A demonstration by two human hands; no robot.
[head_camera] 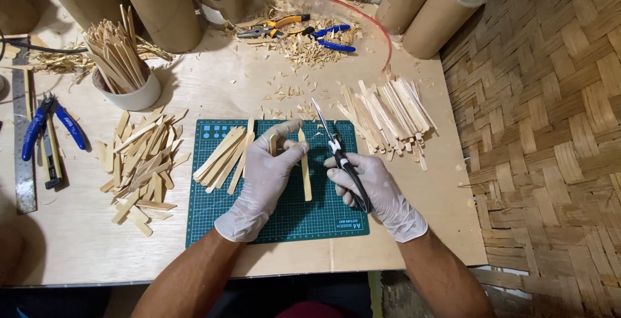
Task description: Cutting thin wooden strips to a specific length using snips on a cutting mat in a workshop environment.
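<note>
Both my hands wear white gloves over a green cutting mat (213, 218). My left hand (265, 179) pinches a thin wooden stick (305, 169) that lies lengthwise on the mat, thumb and fingers at its upper end. My right hand (378, 192) grips black-handled scissors (336, 146), blades closed and pointing away, just right of the stick. A small bunch of trimmed sticks (223, 156) rests on the mat's left part.
A loose heap of sticks (139, 166) lies left of the mat, another pile (388, 114) at right. A white cup (129, 91) holds upright sticks. Blue cutters (48, 120), a steel ruler (22, 137), pliers (278, 28) and cardboard tubes (440, 17) ring the board.
</note>
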